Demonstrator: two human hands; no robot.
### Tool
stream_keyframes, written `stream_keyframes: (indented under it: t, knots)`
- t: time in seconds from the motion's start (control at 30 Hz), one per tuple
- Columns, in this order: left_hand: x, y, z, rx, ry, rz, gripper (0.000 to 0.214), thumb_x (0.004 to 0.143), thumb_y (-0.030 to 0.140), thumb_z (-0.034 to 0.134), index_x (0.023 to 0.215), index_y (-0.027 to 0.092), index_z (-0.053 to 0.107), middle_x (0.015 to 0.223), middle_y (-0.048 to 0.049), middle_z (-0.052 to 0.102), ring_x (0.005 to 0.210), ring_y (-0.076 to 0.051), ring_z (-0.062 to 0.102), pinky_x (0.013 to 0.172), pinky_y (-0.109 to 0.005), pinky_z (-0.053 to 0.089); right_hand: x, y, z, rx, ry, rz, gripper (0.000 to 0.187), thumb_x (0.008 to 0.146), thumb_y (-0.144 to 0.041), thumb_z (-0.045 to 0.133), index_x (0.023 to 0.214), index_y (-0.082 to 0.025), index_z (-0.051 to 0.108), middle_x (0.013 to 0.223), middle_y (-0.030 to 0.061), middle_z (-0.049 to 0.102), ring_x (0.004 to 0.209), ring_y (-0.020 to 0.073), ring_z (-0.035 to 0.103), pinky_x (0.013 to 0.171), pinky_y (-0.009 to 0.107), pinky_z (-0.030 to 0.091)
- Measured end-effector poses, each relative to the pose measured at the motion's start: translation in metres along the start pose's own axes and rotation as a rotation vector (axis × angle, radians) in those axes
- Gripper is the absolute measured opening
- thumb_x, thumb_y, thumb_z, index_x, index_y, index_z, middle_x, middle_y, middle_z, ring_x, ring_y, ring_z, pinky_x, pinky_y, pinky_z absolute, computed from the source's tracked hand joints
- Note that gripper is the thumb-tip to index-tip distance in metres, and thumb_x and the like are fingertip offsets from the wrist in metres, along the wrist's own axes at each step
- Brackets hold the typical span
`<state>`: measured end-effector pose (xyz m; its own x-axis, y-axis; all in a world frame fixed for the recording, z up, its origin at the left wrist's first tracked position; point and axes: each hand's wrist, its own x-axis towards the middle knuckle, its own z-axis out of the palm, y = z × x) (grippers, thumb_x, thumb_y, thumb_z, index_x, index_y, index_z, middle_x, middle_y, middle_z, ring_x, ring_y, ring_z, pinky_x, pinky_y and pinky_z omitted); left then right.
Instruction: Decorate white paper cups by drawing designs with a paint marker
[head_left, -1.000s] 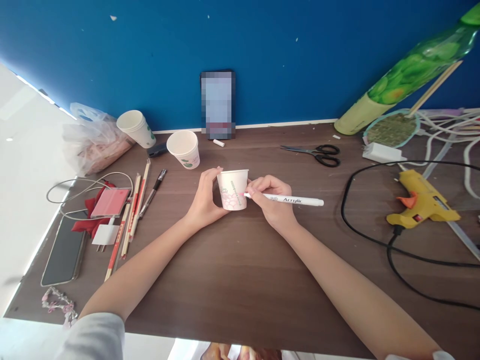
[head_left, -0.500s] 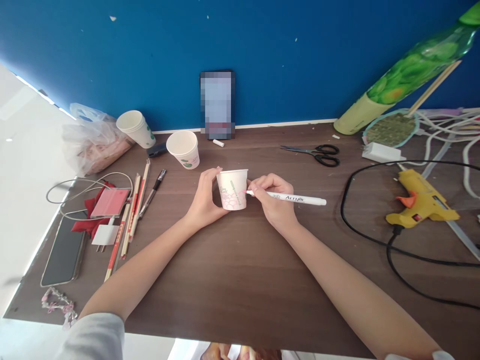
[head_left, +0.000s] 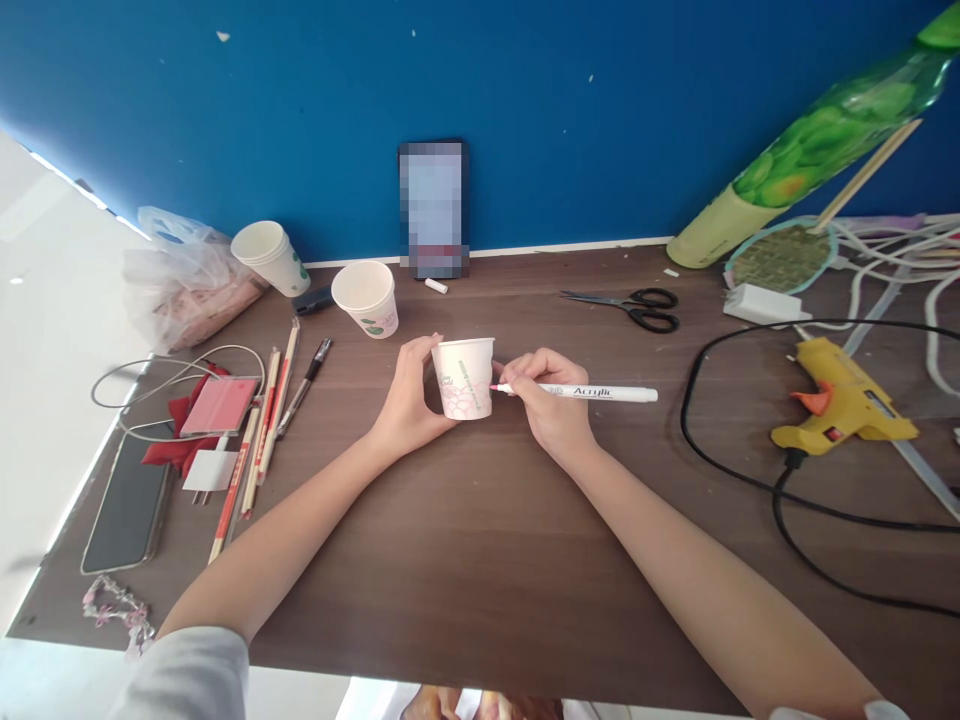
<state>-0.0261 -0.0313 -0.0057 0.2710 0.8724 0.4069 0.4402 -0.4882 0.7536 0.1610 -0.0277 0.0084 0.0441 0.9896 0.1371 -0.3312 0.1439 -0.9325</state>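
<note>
My left hand (head_left: 414, 398) is wrapped round the left side of a white paper cup (head_left: 463, 375), which is upright. Pink curved outlines and a small green print show on its wall. In my right hand (head_left: 553, 400) is a white acrylic marker (head_left: 611, 393), lying almost level. Its pink tip points left and is at the right edge of the cup; whether it touches the wall I cannot tell. The fingertips of my left hand behind the cup are partly hidden.
Behind stand another paper cup (head_left: 367, 298), stacked cups (head_left: 271, 256) and a propped-up phone (head_left: 433, 210). Wooden chopsticks (head_left: 259, 440), a pen (head_left: 304, 388) and a second phone (head_left: 127, 505) lie left. Scissors (head_left: 637, 305), a yellow glue gun (head_left: 844, 400) with black cable and a green bottle (head_left: 795, 160) are right.
The marker has shifted slightly right, its tip drawing back from the cup's wall to its right edge. The cup has turned a little in my left hand.
</note>
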Motion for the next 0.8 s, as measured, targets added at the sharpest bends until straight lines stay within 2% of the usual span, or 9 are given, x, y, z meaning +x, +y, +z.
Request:
stream_keyframes:
  t: [0.07,0.2,0.27,0.4,0.5,0.67,0.8]
  knots:
    - [0.000,0.001,0.000,0.014,0.006,-0.005,0.089,0.066,0.037,0.081,0.134,0.023,0.027,0.137,-0.0178,0.040,0.132,-0.034,0.044,0.107,-0.052,0.044,0.001,-0.001,0.001,0.021,-0.003,0.024,0.029,0.065,-0.017,0.071,0.051,-0.022,0.046,0.052,-0.0067,0.055,0.056,0.0115,0.054,0.086,0.044,0.054]
    - [-0.001,0.004,0.000,-0.006,-0.011,-0.044,0.092,0.065,0.036,0.082,0.136,0.022,0.025,0.139,-0.0190,0.040,0.130,-0.032,0.048,0.106,-0.050,0.044,0.003,-0.004,0.001,0.134,-0.006,0.123,0.032,0.064,-0.018,0.071,0.050,-0.021,0.042,0.049,-0.0067,0.049,0.054,0.0112,0.050,0.067,0.036,0.052]
    - [-0.001,0.004,0.000,-0.010,-0.020,-0.049,0.094,0.065,0.035,0.081,0.138,0.022,0.022,0.141,-0.0194,0.039,0.132,-0.032,0.047,0.107,-0.050,0.043,0.003,-0.005,0.000,0.181,-0.011,0.142,0.035,0.064,-0.020,0.072,0.050,-0.020,0.039,0.049,-0.0069,0.048,0.054,0.0108,0.049,0.065,0.035,0.050]
    - [-0.001,0.001,0.000,0.066,0.045,0.014,0.097,0.064,0.039,0.082,0.138,0.022,0.022,0.146,-0.0215,0.031,0.138,-0.036,0.037,0.108,-0.053,0.040,0.003,-0.009,0.000,0.178,-0.027,0.135,0.039,0.065,-0.025,0.074,0.050,-0.020,0.038,0.049,-0.0078,0.047,0.055,0.0107,0.050,0.076,0.042,0.053]
    - [0.000,0.000,-0.001,0.079,0.058,0.029,0.099,0.064,0.040,0.081,0.140,0.023,0.019,0.139,-0.0192,0.040,0.130,-0.033,0.047,0.106,-0.052,0.043,0.001,-0.011,0.001,0.159,-0.034,0.116,0.039,0.063,-0.029,0.077,0.050,-0.021,0.041,0.048,-0.0077,0.048,0.055,0.0113,0.051,0.081,0.045,0.054]
    - [0.001,0.005,-0.002,0.092,0.038,-0.042,0.090,0.062,0.041,0.083,0.134,0.024,0.031,0.134,-0.0156,0.047,0.126,-0.032,0.050,0.104,-0.050,0.045,-0.003,-0.007,0.002,0.087,-0.063,0.037,0.037,0.066,-0.033,0.079,0.052,-0.022,0.047,0.053,-0.0060,0.057,0.058,0.0114,0.055,0.093,0.049,0.052]
    - [0.001,0.008,-0.001,0.090,0.045,-0.096,0.092,0.060,0.044,0.084,0.132,0.023,0.031,0.134,-0.0159,0.048,0.124,-0.032,0.053,0.102,-0.050,0.046,-0.005,-0.006,0.004,0.020,-0.040,-0.012,0.036,0.067,-0.035,0.080,0.054,-0.022,0.049,0.058,-0.0048,0.060,0.059,0.0116,0.057,0.096,0.051,0.052]
